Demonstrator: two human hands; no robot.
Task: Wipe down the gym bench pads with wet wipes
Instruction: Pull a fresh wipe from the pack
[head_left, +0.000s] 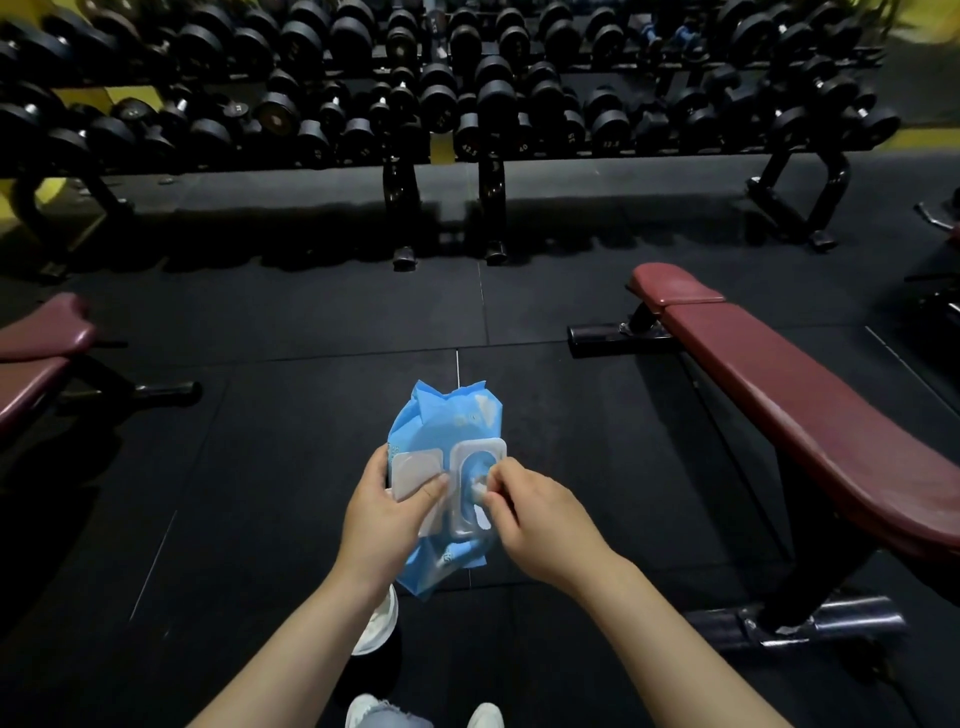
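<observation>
Holding the blue wet wipes pack (447, 457) mid-air over the black floor mat (260, 441), the left hand (387, 512) grips its flipped-open lid while the right hand (524, 519) pinches a wipe at the opening. Open floor lies ahead — maroon bench pad (810, 410) on the right, another bench (36, 353) at left. Dumbbell rack (467, 104) beyond; numbers 42.5, 40, 35 readable.

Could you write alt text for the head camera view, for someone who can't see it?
Two hands hold a blue wipes pack with its lid open; the left hand grips it, the right hand pinches a wipe. A maroon bench stands right, dumbbell racks behind.
</observation>
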